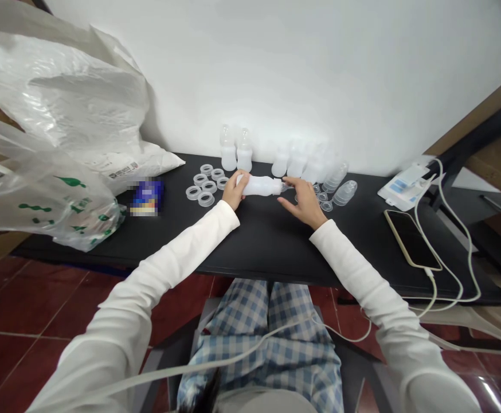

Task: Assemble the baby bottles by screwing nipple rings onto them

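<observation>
1. Left hand (234, 192) was curled around the base end of a pale bottle (258, 185); the right hand (304, 202) was loosely spread at the neck end, thumb apart from the fingers, the forefinger beside a clear tip piece (286, 186). Whether it touched that piece could not be told.
2. That bottle lay sideways in the grip over the middle of the black table (259, 246), its neck pointing right. It looked like smooth plastic: probably light, fairly stiff, somewhat slick and unlikely to shatter. Its rounded base end seemed a secure hold, though a hard squeeze might have flexed the wall.
3. Two capped bottles (236, 158) stood upright beyond the left hand, and more bottles (296, 163) stood on the far side, farther right. All seemed light enough to tip at a nudge, and best held by the body.
4. Clear caps (345, 194) lay nested right of the right hand, seemingly thin and slippery, best taken near the rim.
5. Translucent rings (206, 199) lay left of the left hand, likely stiff, with the outer edge to pinch.
6. Small clear pieces (327, 205) lay beside the caps, perhaps soft and easily squashed.
</observation>
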{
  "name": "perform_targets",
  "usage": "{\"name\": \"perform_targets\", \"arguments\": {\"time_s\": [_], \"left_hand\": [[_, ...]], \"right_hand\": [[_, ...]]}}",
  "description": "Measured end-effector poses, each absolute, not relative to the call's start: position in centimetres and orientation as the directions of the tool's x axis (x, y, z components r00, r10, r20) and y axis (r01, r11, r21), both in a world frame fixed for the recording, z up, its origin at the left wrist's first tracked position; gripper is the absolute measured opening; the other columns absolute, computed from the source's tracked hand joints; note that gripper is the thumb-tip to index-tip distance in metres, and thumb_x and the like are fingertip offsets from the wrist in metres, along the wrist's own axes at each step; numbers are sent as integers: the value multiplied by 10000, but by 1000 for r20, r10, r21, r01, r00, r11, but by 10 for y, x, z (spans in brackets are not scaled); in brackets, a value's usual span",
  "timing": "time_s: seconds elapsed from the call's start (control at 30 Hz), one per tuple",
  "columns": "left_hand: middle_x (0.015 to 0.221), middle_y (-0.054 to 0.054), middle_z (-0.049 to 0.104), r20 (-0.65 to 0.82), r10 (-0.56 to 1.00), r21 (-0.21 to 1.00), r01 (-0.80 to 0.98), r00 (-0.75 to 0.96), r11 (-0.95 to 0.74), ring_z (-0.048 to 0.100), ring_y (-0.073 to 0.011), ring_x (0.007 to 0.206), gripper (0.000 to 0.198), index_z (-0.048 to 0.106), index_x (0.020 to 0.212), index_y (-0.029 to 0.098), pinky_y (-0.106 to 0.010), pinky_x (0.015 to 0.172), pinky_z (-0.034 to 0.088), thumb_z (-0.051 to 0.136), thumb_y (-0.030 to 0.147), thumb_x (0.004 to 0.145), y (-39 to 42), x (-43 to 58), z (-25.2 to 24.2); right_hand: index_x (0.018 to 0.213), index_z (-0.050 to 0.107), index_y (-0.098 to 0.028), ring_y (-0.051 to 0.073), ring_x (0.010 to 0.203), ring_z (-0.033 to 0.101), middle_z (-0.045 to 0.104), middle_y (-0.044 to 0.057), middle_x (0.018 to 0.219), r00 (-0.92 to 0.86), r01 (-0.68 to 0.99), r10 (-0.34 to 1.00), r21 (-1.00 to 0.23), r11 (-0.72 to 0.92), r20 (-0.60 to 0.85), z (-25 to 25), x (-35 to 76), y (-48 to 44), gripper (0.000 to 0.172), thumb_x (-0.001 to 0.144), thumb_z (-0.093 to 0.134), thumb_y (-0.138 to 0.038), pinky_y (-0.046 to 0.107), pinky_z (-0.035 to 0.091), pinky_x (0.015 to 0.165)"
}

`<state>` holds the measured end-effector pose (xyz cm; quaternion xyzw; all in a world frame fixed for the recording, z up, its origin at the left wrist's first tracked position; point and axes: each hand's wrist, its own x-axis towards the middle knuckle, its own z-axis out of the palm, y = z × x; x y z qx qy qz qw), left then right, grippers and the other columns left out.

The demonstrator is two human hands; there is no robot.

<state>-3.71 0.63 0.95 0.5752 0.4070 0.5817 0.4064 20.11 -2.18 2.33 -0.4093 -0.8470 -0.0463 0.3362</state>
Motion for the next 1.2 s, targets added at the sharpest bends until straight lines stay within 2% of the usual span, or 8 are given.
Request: {"name": "perform_targets", "arguments": {"time_s": [0.07, 0.13, 0.33, 0.5, 0.7, 0.93, 1.03, 1.2], "left_hand": [[585, 30, 453, 321, 947, 947, -10, -8, -321, 405, -63, 433, 736, 599, 819, 183, -196, 344, 259, 602, 902, 659, 8, -37, 10], [584, 33, 447, 312, 950, 950, -5, 18, -312, 403, -63, 437, 731, 595, 820, 184, -197, 347, 259, 608, 897, 660, 7, -37, 10], [646, 10, 504, 334, 940, 938, 71, 69, -339, 467, -100, 525, 621, 605, 826, 192, -205, 403, 310, 606, 808, 739, 2, -38, 13], [846, -40, 671, 473, 877, 847, 233, 81, -478, 609, -168, 770, 457, 640, 872, 191, -258, 670, 489, 582, 641, 822, -2, -41, 17], [1037, -76, 727, 568, 801, 724, 350, 187, -595, 679, -216, 915, 457, 660, 1019, 180, -309, 841, 523, 687, 539, 738, -7, -43, 19], [1051, -92, 716, 625, 773, 713, 322, 113, -623, 682, -226, 959, 492, 642, 1021, 185, -319, 837, 529, 615, 631, 815, -6, -40, 15], [989, -79, 699, 584, 812, 776, 291, 7, -560, 669, -201, 891, 538, 634, 990, 195, -293, 750, 523, 547, 704, 841, -1, -40, 12], [788, -26, 612, 456, 873, 887, 167, -174, -430, 593, -139, 667, 586, 605, 946, 210, -241, 544, 437, 520, 778, 827, 9, -40, 6]], "right_hand": [[1408, 484, -196, 320, 1122, 609, 662, 158, 1260, -451, 729, 653, -171, 663, 609, 23, 200, -22, 575, 963, 525, -557, 450, 432, 931], [1377, 520, -209, 318, 1152, 608, 669, 151, 1271, -473, 732, 642, -137, 668, 604, 24, 199, -23, 501, 973, 534, -506, 442, 428, 933], [1229, 613, -233, 266, 980, 634, 708, 98, 1078, -489, 721, 647, -147, 678, 586, 29, 202, -25, 394, 950, 589, -511, 411, 409, 890], [1192, 650, -239, 241, 877, 597, 656, 60, 908, -499, 683, 665, -220, 697, 556, 33, 208, -22, 420, 926, 612, -562, 392, 401, 849], [1162, 668, -234, 241, 824, 554, 607, 50, 845, -477, 676, 663, -242, 696, 576, 36, 214, -20, 502, 897, 590, -653, 400, 401, 814], [1256, 642, -249, 291, 1007, 577, 635, 111, 1084, -459, 740, 635, -128, 660, 622, 44, 216, -23, 478, 950, 527, -597, 462, 411, 914], [1237, 637, -224, 329, 1097, 560, 607, 150, 1157, -288, 844, 662, -144, 517, 692, 46, 226, -18, 425, 1010, 410, -502, 515, 406, 961], [1253, 569, -143, 394, 1156, 514, 534, 231, 1215, 187, 960, 584, -273, 62, 790, 41, 262, 0, 452, 1010, 330, -440, 602, 411, 950]]}}
